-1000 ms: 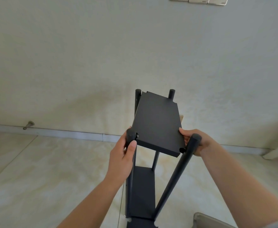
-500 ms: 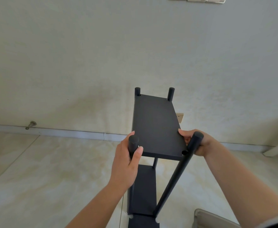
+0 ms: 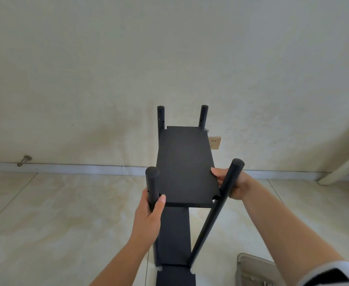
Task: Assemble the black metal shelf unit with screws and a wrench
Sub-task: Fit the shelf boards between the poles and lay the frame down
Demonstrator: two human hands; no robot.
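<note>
Soft, even daylight fills my view, with no glare and only faint shadows on the wall (image 3: 107, 69). The wide lens bends the baseboard (image 3: 76, 168) and smears the bottom corners slightly.

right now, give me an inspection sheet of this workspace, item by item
surface: pale tiled floor, shelf unit stands on it
job's things: black top shelf sits among four posts; lower shelf beneath; screws in a grey tray at lower right; wrench not seen
clutter: nothing seen
grippers: left hand grips the near left post; right hand holds the shelf's right edge behind the near right post
cables: nothing seen
surroundings: cream wall, wall socket, door stop at the skirting
</note>
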